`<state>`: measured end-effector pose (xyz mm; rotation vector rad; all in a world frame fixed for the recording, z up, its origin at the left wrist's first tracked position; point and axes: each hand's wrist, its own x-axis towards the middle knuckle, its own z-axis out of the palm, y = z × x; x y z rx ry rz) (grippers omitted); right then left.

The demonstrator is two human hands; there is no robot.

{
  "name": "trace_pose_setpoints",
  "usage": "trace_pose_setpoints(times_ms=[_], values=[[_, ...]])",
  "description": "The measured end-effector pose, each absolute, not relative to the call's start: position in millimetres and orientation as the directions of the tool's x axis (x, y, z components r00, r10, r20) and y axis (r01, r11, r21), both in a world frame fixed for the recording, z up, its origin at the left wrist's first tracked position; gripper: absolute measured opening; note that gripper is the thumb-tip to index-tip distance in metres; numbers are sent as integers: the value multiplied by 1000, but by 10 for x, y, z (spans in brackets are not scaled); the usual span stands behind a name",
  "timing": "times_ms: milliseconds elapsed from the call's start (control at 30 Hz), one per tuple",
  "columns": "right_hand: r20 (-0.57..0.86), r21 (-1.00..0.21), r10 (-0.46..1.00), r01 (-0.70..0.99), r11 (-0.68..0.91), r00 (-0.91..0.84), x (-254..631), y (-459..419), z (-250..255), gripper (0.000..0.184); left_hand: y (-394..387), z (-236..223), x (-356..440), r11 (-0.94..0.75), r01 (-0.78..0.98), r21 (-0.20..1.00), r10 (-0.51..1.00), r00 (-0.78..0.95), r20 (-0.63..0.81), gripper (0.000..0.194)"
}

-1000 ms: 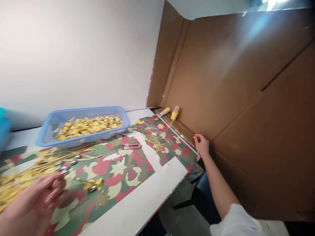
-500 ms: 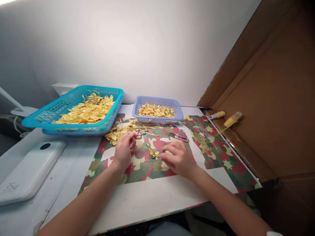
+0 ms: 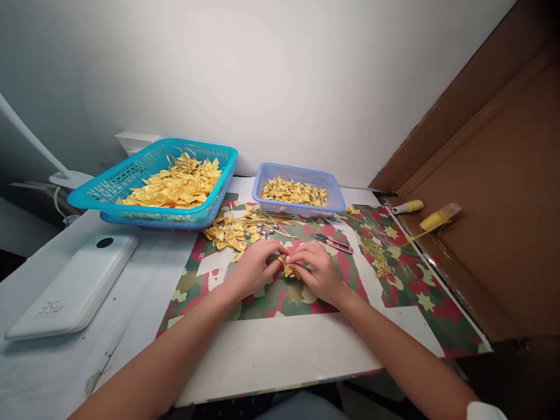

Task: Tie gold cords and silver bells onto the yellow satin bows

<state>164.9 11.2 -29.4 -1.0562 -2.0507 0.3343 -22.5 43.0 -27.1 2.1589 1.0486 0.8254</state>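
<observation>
Between my two hands is a small gold ribbon bow [image 3: 287, 270], pinched by the fingertips over the patterned sheet. My left hand [image 3: 258, 263] is closed on its left side, and my right hand [image 3: 318, 269] is closed on its right side. The fingers partly cover the bow, and the bell seen on it earlier is hidden. Just beyond my left hand lie several small silver bells [image 3: 263, 230]. A pile of gold bows [image 3: 227, 232] with long gold ties [image 3: 273, 218] spreads behind them. Pink-handled thread snips [image 3: 335, 242] rest beyond my right hand.
A turquoise basket [image 3: 96, 199] of gold bows stands back left, and a smaller blue basket [image 3: 301, 209] of bows at the back. A white power bank [image 3: 74, 286] lies left. Right are gold thread scraps [image 3: 380, 259], two yellow-and-clear tools [image 3: 435, 219] and a cardboard wall [image 3: 490, 192].
The view has swung left from the cardboard wall. My right hand has come from the table's right edge to the bow, and my left hand has moved from the bells to meet it.
</observation>
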Motion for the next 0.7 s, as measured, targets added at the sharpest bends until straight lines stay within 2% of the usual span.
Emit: trace_pose_setpoints(times_ms=[100,200,367,467,567,700], values=[[439,-752,865,428,501,-241,1663,109,-269,10,441,-289,-232,-484,491,724,849,464,253,16],[354,-843,910,347,411,-217,1673,109,-272,10,417,-263,-218,-443,485,755,872,429,236,11],[241,-922,947,256,292,-212,1665,120,-355,9,355,-202,-187,-334,417,845,923,328,203,11],[165,-963,965,178,202,-201,1655,127,-398,11,357,-198,-183,-367,404,838,903,370,218,6],[125,-979,972,136,153,-198,1650,126,-415,11,375,-212,-186,-400,407,821,887,396,236,10],[144,-971,972,161,174,-186,1655,110,-403,9,376,-206,-192,-303,338,891,892,430,140,12]])
